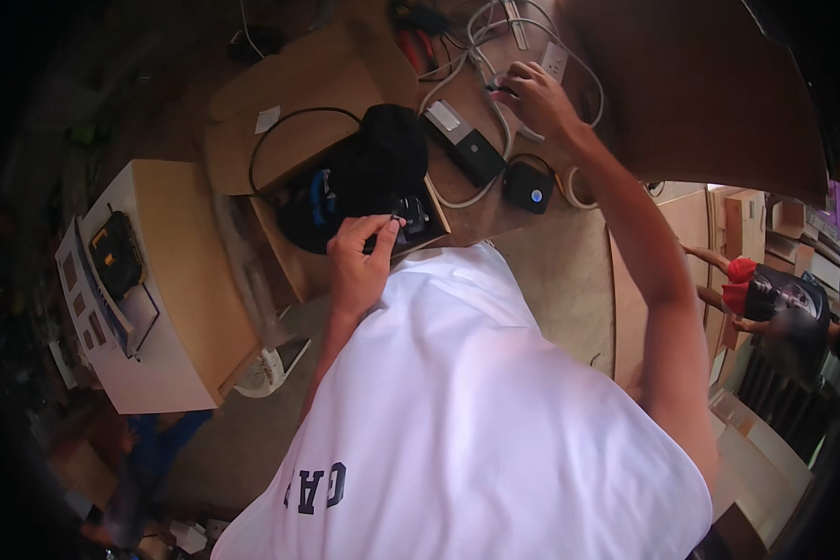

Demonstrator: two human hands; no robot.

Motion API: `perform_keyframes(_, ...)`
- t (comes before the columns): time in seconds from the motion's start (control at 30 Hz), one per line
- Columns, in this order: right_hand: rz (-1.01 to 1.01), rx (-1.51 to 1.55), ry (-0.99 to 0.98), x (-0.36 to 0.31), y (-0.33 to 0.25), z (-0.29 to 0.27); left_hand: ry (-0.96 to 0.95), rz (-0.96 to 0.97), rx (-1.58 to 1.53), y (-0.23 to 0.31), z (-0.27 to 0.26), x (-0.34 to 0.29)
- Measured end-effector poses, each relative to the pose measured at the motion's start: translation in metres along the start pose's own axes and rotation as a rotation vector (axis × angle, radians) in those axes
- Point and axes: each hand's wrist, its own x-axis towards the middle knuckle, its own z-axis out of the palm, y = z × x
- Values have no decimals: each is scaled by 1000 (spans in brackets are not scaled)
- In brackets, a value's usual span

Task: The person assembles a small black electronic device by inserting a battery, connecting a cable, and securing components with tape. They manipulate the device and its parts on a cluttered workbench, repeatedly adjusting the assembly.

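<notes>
Cluttered workshop surface (551, 271), dim at rim. Left hand (359, 261) pinches small dark part, probably cable end (397, 222), over open cardboard box (289, 252) holding black gear. Right hand (537, 98) closed on white cables (495, 56) by white power strip (553, 58), well apart. Cable limp, light; grip at stiff plug.

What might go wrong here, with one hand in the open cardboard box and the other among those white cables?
1. The right hand reaches into tangled white cables; pulling one could drag the black rectangular adapter or the small round black device.
2. The left hand pinches something small at the open cardboard box of black gear; it might slip in unseen.
</notes>
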Motion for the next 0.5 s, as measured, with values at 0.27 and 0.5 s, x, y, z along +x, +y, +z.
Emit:
perform_keyframes(0.27,394,225,220,-23,-87,2,-44,11,-2,-4,-1,6)
perform_keyframes(0.5,54,914,-118,-48,-222,-20,-92,94,64,-11,2,8)
